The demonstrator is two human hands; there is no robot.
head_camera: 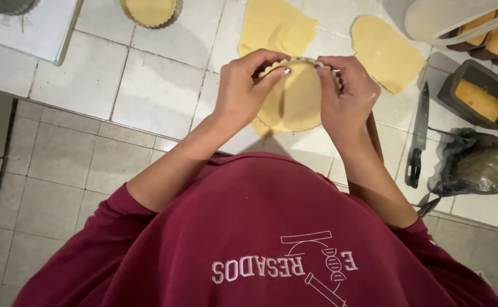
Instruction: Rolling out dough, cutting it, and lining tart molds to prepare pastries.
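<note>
Pale smooth dough in fluted round tart tin [295, 96], left hand [243, 91] and right hand [348, 99] fingers pinching its rim

Both forearms are extended forward from the torso, bare from the rolled-up dark red sleeves to the wrists, and are angled inward so that the hands meet in the upper centre of the frame. The left hand [243, 91] is seen to the left of centre, wrist bent, with its fingers [271, 77] curled inward and the thumb directed toward the other hand. The right hand [348, 99] is positioned just opposite, back of the hand facing up, fingers curled downward. Both hands are closed in a pinching grip, fingertips nearly touching.
</note>
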